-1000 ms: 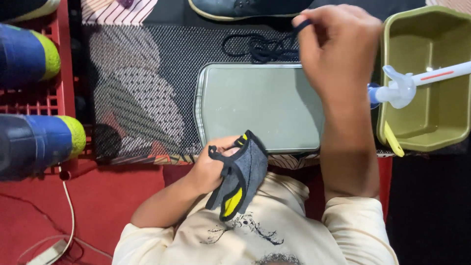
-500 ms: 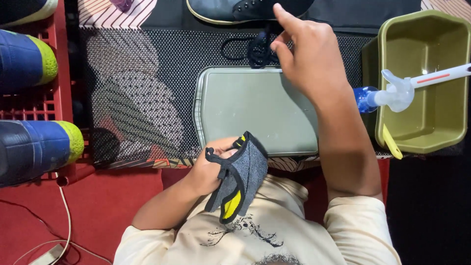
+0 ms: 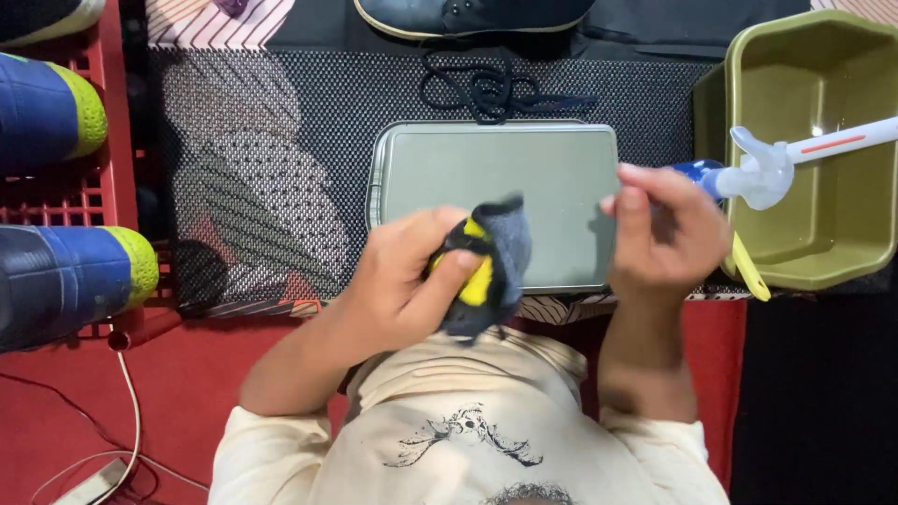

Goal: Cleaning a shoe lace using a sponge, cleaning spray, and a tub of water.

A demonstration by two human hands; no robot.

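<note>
Left hand (image 3: pixel 412 281) is clamped on a grey-and-yellow shoe part (image 3: pixel 486 266) above the empty grey tray (image 3: pixel 561 168). Right hand (image 3: pixel 669 234) hovers half-curled, holding nothing. Beside it, the olive tub (image 3: pixel 748 140) contains a spray bottle (image 3: pixel 795 159).

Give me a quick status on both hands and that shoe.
Left hand grips grey-and-yellow shoe over metal tray. Right hand empty, fingers loosely curled, beside spray bottle. Nothing between the hands.

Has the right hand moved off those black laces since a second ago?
Yes. The right hand has drawn back from the black laces toward the body, and is now at the metal tray's right edge.
</note>
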